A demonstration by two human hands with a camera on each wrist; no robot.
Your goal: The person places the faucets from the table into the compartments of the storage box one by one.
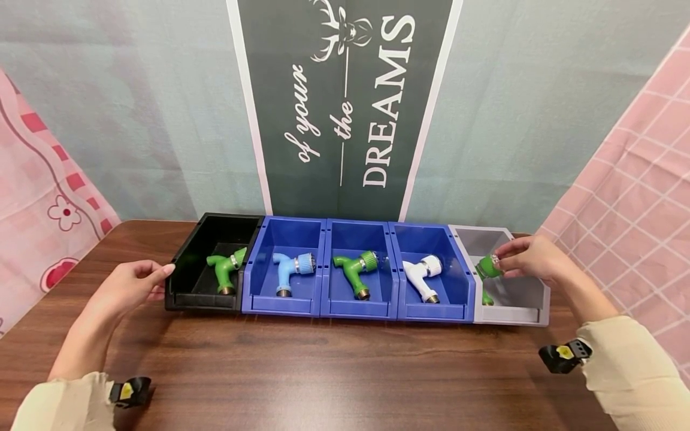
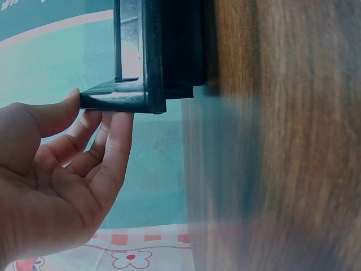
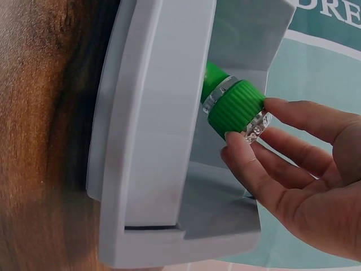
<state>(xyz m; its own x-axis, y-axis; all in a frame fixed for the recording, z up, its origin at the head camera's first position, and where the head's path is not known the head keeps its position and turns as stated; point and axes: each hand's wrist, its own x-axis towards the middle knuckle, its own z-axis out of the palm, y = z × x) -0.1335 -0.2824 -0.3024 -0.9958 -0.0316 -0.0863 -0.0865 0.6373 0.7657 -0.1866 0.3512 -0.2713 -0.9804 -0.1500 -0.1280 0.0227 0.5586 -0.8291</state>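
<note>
My right hand (image 1: 530, 258) pinches the ribbed green knob of a green tap (image 3: 234, 107) between thumb and fingers, inside the grey bin (image 1: 512, 314). Part of this tap is hidden by the bin's wall. At the other end, my left hand (image 1: 129, 284) grips the side wall of the black bin (image 2: 130, 99), thumb at the rim and fingers against the outside. A second green tap (image 1: 223, 272) lies in that black bin. Between the end bins, three blue bins (image 1: 283, 306) hold a light blue tap (image 1: 288, 269), a green tap (image 1: 356, 272) and a white tap (image 1: 423, 275).
The bins stand side by side in one row on a brown wooden table (image 1: 334, 371). Behind them hangs a printed cloth (image 1: 345, 197) with lettering. Pink cloths (image 1: 647, 179) hang at both sides. A black strap device (image 1: 565, 356) is at each sleeve.
</note>
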